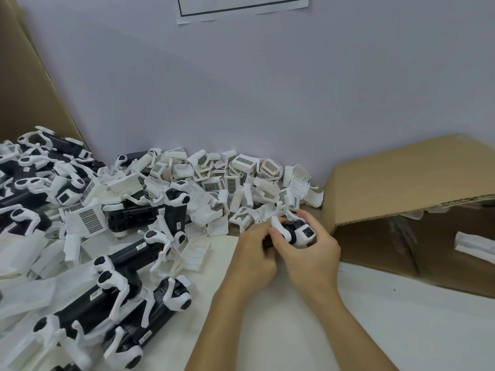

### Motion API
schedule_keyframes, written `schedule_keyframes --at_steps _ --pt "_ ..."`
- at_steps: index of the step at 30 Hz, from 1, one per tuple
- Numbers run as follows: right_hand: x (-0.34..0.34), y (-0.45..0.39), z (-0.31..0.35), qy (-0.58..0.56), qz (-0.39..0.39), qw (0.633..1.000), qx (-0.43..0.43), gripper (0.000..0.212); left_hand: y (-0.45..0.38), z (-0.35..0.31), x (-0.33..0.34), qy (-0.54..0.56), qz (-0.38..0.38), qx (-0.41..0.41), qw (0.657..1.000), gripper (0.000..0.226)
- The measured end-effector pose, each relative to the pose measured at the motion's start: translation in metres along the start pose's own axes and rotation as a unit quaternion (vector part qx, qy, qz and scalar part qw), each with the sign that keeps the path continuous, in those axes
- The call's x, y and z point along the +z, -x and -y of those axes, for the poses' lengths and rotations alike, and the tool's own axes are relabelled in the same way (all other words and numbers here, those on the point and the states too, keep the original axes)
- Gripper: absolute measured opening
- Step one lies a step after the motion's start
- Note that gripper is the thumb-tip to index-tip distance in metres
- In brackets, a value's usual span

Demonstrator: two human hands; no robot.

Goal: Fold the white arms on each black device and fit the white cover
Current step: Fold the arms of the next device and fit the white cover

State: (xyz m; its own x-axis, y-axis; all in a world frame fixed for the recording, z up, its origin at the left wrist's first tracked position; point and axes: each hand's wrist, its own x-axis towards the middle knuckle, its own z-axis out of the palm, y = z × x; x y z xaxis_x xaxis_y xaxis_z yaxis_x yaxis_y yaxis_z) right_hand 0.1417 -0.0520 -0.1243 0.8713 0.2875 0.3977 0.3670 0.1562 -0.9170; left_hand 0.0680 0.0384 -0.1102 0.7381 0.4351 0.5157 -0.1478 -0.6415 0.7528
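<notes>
Both hands hold one black device (294, 231) with white arms just above the table at centre right. My left hand (254, 255) grips its black body from the left, which is mostly hidden. My right hand (313, 250) wraps round the front end, thumb on a white arm, where a white piece with a small dark square faces the camera. A heap of loose white covers (241, 178) lies against the wall behind the hands. Several more black devices (128, 263) with unfolded white arms lie piled at the left.
An open cardboard box (407, 183) lies on its side at the right, with a white wrapped item (474, 243) inside. A brown cardboard sheet (24, 84) leans at the far left. The white table (401, 330) extends in front of the box.
</notes>
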Motion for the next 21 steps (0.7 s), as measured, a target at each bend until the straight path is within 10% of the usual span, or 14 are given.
schedule_keyframes --at_steps 8,14,17,21 --pt "0.0 0.001 0.005 -0.015 -0.003 1.0 0.005 0.042 0.001 0.0 0.003 -0.01 -0.018 -0.013 1.0 0.039" --pt "0.006 0.01 0.011 -0.071 0.069 0.995 -0.007 0.089 -0.005 0.0 0.004 0.045 -0.125 -0.03 0.991 0.028" --pt "0.006 0.011 0.012 -0.047 0.057 0.997 -0.027 0.069 -0.013 0.0 -0.006 0.189 -0.27 -0.132 0.935 0.005" --pt "0.005 0.008 0.009 -0.02 0.057 0.998 -0.006 0.044 -0.016 -0.002 -0.022 0.389 -0.31 -0.28 0.821 0.04"
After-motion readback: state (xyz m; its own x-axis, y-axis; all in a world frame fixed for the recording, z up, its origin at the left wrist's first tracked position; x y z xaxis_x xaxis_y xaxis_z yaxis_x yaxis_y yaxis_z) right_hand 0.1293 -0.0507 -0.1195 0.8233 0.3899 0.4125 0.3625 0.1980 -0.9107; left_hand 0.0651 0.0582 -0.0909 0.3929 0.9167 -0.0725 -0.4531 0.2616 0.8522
